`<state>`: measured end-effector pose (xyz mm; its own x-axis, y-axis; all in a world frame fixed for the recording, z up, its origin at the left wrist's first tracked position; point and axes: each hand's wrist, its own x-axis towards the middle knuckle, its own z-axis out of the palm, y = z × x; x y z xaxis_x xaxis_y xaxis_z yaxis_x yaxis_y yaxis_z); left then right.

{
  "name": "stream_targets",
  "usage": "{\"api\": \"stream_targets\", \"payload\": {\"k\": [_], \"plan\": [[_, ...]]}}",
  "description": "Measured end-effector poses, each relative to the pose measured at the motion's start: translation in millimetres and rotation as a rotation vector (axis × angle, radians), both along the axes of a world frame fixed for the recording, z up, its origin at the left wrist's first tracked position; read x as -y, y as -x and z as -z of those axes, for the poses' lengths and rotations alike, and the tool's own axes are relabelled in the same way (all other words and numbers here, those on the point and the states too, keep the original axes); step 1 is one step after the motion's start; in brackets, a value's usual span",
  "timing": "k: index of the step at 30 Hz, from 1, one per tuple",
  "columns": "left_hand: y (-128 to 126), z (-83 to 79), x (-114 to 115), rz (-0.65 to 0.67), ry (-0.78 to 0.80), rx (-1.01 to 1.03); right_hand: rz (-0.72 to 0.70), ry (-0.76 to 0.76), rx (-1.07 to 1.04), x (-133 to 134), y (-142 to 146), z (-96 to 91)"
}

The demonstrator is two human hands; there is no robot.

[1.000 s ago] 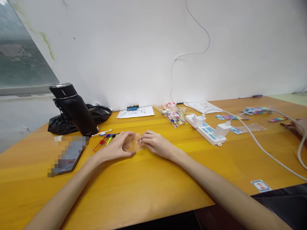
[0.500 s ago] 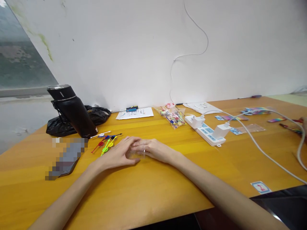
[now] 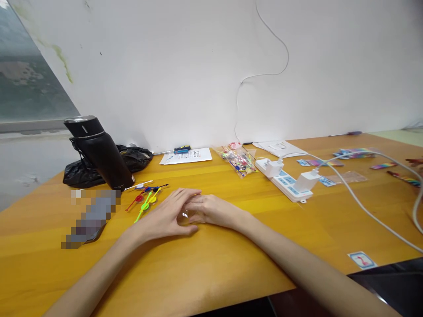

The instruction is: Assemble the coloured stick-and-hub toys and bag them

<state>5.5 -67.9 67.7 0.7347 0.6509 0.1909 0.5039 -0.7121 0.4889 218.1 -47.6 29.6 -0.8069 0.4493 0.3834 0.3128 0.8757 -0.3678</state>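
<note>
Close together over the middle of the table, both hands are at a small piece of clear plastic (image 3: 184,215); it is shiny, and its full shape is hidden by the fingers. My left hand (image 3: 170,213) curves round its left side, thumb low and fingers reaching over the top. From the right, my right hand (image 3: 216,211) has its fingers curled in against the plastic, partly under the left fingers. Just beyond the left hand lie several coloured plastic arrow spinners (image 3: 145,202), in red, blue, green, yellow and white.
A black flask (image 3: 102,154) stands at the left before a black plastic bag (image 3: 137,158), with a blurred phone-like object (image 3: 94,218) nearer. A bag of coloured parts (image 3: 236,160) and a power strip (image 3: 286,185) lie behind the hands. White cables (image 3: 360,211) cross the right side.
Both hands stay together, with small finger shifts round the plastic. The right fingers have curled in further. At the far right, another person's hand has moved mostly out of view.
</note>
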Motion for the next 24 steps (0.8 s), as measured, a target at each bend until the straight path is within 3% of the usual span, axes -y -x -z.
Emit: {"api": "stream_targets", "payload": {"k": [14,24], "plan": [[2,5.6,-1,-0.065,0.017,-0.022,-0.103,0.006,-0.012,3,0,-4.8],[4,6.7,-10,-0.131,-0.062,0.012,0.158,-0.051,-0.368,7,-8,-9.1]]}}
